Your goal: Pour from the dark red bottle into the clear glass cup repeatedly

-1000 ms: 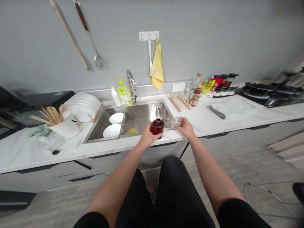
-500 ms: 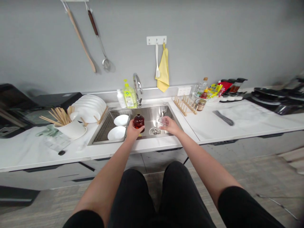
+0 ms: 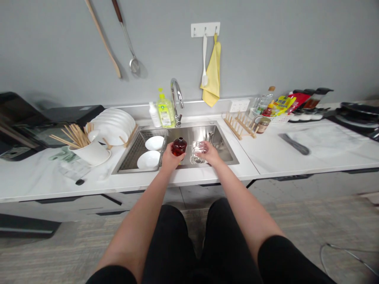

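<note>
"Holding anything?"
"My left hand [image 3: 169, 158] is wrapped round a dark red bottle [image 3: 179, 147], just left of frame centre; my right hand [image 3: 211, 154] grips a clear container [image 3: 196, 146], just right of centre."

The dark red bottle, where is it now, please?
In the head view, the dark red bottle is in the left hand, over the sink, just left of the clear item in the right hand.
</note>
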The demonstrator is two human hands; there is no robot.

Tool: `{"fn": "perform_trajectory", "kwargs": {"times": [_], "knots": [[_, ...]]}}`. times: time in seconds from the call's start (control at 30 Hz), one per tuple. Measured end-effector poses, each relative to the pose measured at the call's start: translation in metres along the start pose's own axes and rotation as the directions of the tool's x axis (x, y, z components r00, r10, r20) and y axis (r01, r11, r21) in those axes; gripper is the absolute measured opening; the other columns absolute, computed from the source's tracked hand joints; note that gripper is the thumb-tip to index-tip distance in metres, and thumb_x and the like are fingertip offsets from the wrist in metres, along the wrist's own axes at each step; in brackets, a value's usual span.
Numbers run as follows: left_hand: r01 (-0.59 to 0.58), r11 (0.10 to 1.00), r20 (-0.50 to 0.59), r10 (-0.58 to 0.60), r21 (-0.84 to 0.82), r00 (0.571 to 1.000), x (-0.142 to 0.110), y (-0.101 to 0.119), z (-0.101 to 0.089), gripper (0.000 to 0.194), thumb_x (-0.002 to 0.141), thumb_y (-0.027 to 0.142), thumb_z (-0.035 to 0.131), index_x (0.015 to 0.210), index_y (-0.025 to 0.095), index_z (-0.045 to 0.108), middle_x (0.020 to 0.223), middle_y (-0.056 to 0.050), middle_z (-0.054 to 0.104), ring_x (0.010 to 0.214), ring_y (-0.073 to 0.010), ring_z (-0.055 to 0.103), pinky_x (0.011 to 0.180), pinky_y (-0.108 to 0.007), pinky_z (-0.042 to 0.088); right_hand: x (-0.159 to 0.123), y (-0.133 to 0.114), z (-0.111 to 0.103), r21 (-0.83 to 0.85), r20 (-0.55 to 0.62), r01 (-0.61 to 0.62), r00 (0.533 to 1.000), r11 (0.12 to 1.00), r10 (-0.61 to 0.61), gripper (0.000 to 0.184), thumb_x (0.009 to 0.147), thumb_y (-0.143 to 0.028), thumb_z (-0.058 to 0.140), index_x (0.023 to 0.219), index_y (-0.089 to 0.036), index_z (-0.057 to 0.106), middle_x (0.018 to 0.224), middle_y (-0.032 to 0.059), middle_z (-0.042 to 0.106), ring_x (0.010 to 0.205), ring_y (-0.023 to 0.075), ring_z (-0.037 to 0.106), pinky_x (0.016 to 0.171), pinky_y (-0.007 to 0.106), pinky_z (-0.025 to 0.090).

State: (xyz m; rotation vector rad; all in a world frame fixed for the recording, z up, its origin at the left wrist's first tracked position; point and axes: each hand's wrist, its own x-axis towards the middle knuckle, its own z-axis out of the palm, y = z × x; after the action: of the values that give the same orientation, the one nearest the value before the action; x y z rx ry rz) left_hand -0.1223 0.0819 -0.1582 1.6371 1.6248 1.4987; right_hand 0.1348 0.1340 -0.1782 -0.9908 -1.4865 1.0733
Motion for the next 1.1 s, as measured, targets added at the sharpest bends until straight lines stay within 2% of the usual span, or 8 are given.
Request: {"fn": "perform_trajectory", "kwargs": {"times": [0.1, 0.2, 0.27, 0.4, 0.63, 1.1], "knots": [[-0.006, 1.0, 0.026, 0.006, 0.018, 1.0, 0.004, 0.0, -0.004, 0.087, 0.073, 0.036, 0.103, 0.151, 0.023, 0.065, 0.132, -0.015, 0.082, 0.12, -0.0399, 0.08, 0.117, -0.061, 0.06, 0.003, 0.0, -0.002, 0.033, 0.027, -0.048, 0.999, 0.998, 0.047, 0.083, 0.054, -0.046, 0.106, 0.124, -0.028, 0.066, 0.121, 0.0072, 0.078, 0.112, 0.0293, 0.076, 0.107, 0.05, 0.064], [-0.109, 0.992, 0.107, 0.102, 0.064, 0.989, 0.01, 0.0, -0.009, 0.086, 0.074, 0.034, 0.101, 0.152, 0.025, 0.066, 0.14, -0.015, 0.08, 0.127, -0.0401, 0.078, 0.118, -0.058, 0.059, 0.006, -0.001, -0.002, 0.068, 0.061, -0.087, 0.995, 0.994, 0.083, 0.08, 0.054, -0.045, 0.106, 0.121, -0.027, 0.066, 0.119, 0.0059, 0.079, 0.112, 0.0286, 0.076, 0.107, 0.051, 0.064], [-0.155, 0.984, 0.14, 0.142, 0.092, 0.98, 0.016, -0.003, -0.01, 0.087, 0.074, 0.035, 0.1, 0.153, 0.024, 0.065, 0.142, -0.015, 0.079, 0.128, -0.0401, 0.077, 0.117, -0.057, 0.059, 0.006, -0.001, -0.001, 0.046, 0.064, -0.083, 0.995, 0.996, 0.08, 0.079, 0.053, -0.047, 0.106, 0.118, -0.028, 0.066, 0.119, 0.0049, 0.078, 0.113, 0.0287, 0.075, 0.106, 0.051, 0.064], [-0.169, 0.98, 0.146, 0.154, 0.102, 0.977, 0.025, -0.013, -0.009, 0.089, 0.073, 0.036, 0.101, 0.154, 0.025, 0.065, 0.138, -0.013, 0.08, 0.125, -0.038, 0.078, 0.116, -0.054, 0.061, 0.005, 0.002, -0.001, -0.067, 0.044, -0.025, 0.999, 0.997, 0.028, 0.077, 0.052, -0.047, 0.106, 0.115, -0.028, 0.068, 0.117, 0.0036, 0.077, 0.108, 0.0278, 0.073, 0.1, 0.047, 0.065], [-0.19, 0.973, 0.121, 0.174, 0.133, 0.977, 0.024, -0.018, -0.009, 0.086, 0.074, 0.027, 0.098, 0.153, 0.024, 0.066, 0.14, -0.012, 0.078, 0.127, -0.0382, 0.076, 0.12, -0.052, 0.058, 0.005, 0.006, -0.003, -0.196, 0.081, 0.019, 0.997, 0.98, -0.003, 0.076, 0.058, -0.039, 0.105, 0.125, -0.028, 0.071, 0.123, 0.0049, 0.079, 0.105, 0.0274, 0.073, 0.101, 0.046, 0.062], [-0.26, 0.951, 0.188, 0.228, 0.165, 0.955, 0.022, -0.015, -0.009, 0.082, 0.074, 0.016, 0.094, 0.152, 0.02, 0.069, 0.15, -0.017, 0.073, 0.142, -0.0437, 0.068, 0.131, -0.057, 0.049, 0.005, 0.011, -0.003, -0.208, 0.095, 0.05, 0.995, 0.977, -0.031, 0.089, 0.061, -0.043, 0.107, 0.141, -0.027, 0.071, 0.129, 0.0083, 0.079, 0.111, 0.029, 0.073, 0.107, 0.047, 0.061]]}}
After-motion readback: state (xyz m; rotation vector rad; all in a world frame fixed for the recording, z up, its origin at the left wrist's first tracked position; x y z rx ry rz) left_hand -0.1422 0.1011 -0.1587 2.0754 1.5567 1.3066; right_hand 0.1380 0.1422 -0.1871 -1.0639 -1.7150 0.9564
